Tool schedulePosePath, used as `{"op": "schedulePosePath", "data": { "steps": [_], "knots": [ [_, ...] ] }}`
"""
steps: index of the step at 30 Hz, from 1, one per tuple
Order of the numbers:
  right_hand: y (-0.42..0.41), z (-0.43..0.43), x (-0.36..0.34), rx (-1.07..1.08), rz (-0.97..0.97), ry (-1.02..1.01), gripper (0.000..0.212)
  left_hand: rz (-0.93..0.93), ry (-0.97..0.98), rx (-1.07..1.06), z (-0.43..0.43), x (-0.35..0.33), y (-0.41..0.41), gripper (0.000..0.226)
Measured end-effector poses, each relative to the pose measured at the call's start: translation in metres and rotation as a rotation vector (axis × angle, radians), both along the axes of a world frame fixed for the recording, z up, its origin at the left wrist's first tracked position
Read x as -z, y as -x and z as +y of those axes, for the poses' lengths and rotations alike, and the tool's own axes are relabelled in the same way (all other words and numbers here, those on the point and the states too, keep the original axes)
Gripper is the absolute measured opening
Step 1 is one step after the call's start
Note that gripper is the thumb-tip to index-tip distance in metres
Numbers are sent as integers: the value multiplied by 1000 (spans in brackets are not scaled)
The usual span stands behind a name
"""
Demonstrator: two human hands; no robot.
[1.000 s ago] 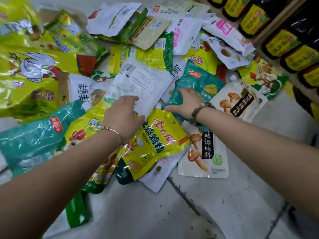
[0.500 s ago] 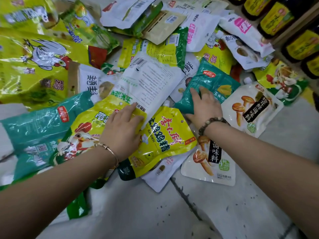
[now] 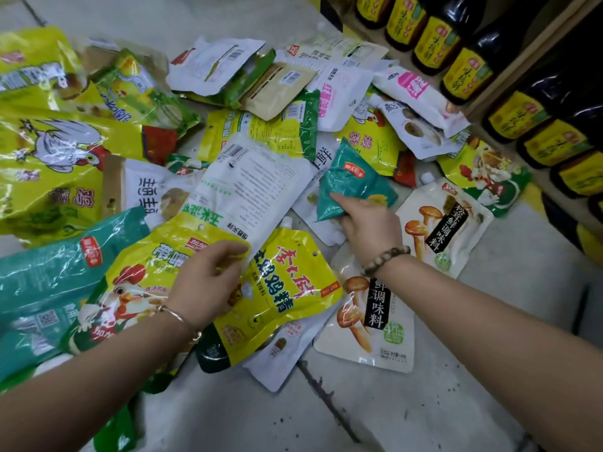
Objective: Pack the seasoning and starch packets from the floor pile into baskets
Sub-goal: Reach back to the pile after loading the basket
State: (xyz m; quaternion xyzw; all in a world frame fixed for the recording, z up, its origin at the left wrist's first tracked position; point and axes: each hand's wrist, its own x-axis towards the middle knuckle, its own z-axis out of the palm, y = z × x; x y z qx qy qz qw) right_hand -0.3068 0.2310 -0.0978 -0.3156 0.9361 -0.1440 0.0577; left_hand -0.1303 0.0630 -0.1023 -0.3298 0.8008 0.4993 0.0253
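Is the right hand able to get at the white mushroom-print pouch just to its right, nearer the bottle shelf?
Likely yes, once freed: the right hand grips the crinkled teal plastic packet. The white mushroom-print pouch lies face up beside it, with nothing between.

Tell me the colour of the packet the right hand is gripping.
The packet in the right hand is teal with a red logo; head view.
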Motion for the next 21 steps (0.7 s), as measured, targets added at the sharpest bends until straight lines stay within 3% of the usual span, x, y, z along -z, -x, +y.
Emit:
{"op": "schedulePosePath", "data": {
  "steps": [3, 5, 7, 11, 15, 19, 21],
  "knots": [
    [-22, 0, -3, -196, 130, 233, 36, -75, -720, -312, 2, -4, 10, 30],
    [-31, -1, 2, -381, 166, 256, 40, -121, -990, -376, -1, 0, 12, 51],
    [-39, -2, 5, -551, 193, 306, 36, -110, -1132, -408, -7, 3, 11, 67],
    [-57, -4, 11, -751, 252, 410, 27, -113, -1298, -270, -15, -7, 9, 97],
    [-75, -12, 17, -931, 302, 457, 28, -209, -1257, -176, -16, -17, 1, 77],
    [-92, -23, 29, -994, 214, 402, 30, -168, -1150, -365, -12, -11, -8, 40],
    [-90, -23, 30, -981, 112, 395, 28, -87, -1037, -491, -14, -8, -10, 34]
  ]
}}
